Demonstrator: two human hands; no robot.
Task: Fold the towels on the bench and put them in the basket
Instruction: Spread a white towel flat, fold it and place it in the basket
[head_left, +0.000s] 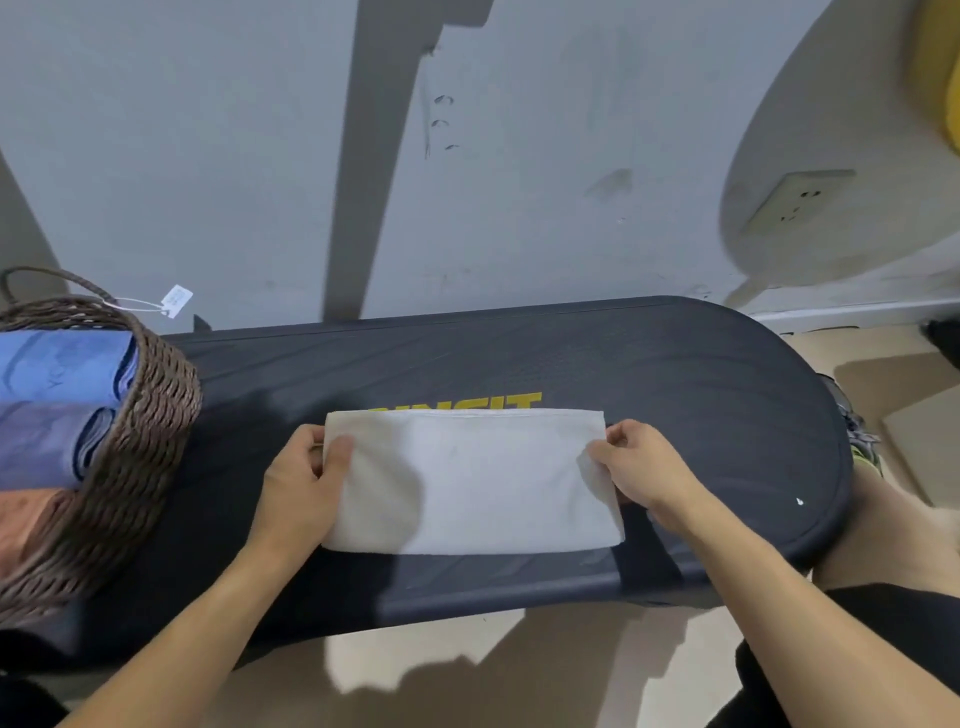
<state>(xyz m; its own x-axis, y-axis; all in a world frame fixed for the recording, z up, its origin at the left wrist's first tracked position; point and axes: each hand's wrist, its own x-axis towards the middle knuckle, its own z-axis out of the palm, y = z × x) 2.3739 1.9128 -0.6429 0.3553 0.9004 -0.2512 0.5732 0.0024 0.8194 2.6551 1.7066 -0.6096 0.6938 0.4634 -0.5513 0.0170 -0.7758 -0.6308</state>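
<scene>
A white towel lies flat on the dark bench, folded into a wide rectangle, near the middle of the top and covering the lower half of the yellow lettering printed there. The left hand pinches the towel's left edge, thumb on top of the cloth and fingers curled around the side. The right hand grips the right edge the same way, fingers bent over the far right corner. Over at the left end of the bench sits the woven brown basket, touching the bench top, with folded blue towels already stacked inside and something orange at its near side. A small white tag dangles off the basket handle.
</scene>
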